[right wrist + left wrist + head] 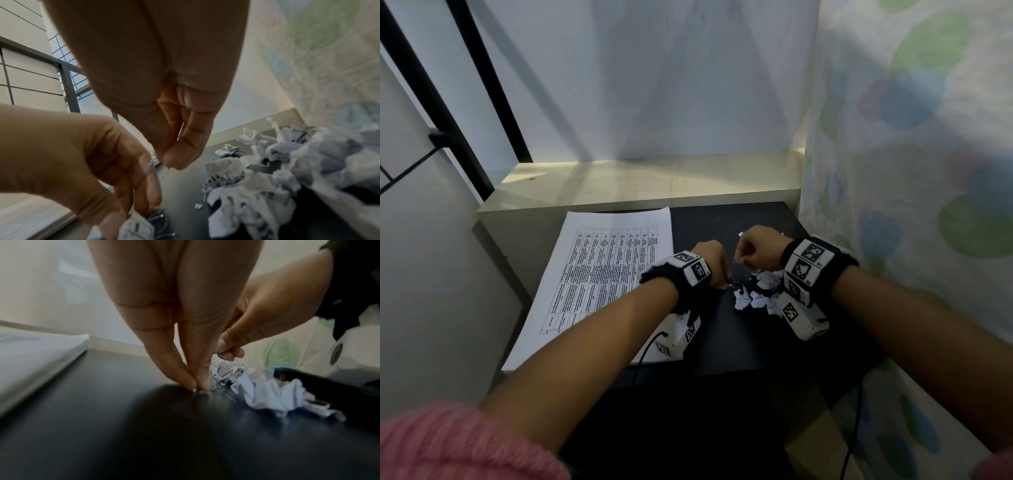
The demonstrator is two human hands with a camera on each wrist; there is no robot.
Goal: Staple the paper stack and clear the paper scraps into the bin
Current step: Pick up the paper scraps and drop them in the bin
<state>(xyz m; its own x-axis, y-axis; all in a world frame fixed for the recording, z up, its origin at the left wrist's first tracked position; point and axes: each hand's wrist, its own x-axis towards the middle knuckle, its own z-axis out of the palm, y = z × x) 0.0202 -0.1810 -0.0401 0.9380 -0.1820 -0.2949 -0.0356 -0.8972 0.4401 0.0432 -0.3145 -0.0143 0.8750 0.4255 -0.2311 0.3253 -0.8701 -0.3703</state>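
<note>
A white printed paper stack [599, 274] lies on the left half of the black table [722, 342]. Crumpled paper scraps [756, 291] are heaped between my hands, with thin loose staples [159, 215] beside them. My left hand [726, 286] points down and its fingertips [197, 386] pinch together on the tabletop among the staples. My right hand [739, 262] hovers just above the heap, thumb and finger [174, 160] pinching a tiny shiny staple piece. In the wrist views the scraps [267, 391] [257, 186] lie right of the fingers. No bin or stapler is in view.
A cream ledge [654, 185] runs along the table's back edge. A patterned cloth [911, 171] hangs close on the right, and a pale wall and black railing [465, 102] are on the left. Bare black tabletop lies in front of the scraps.
</note>
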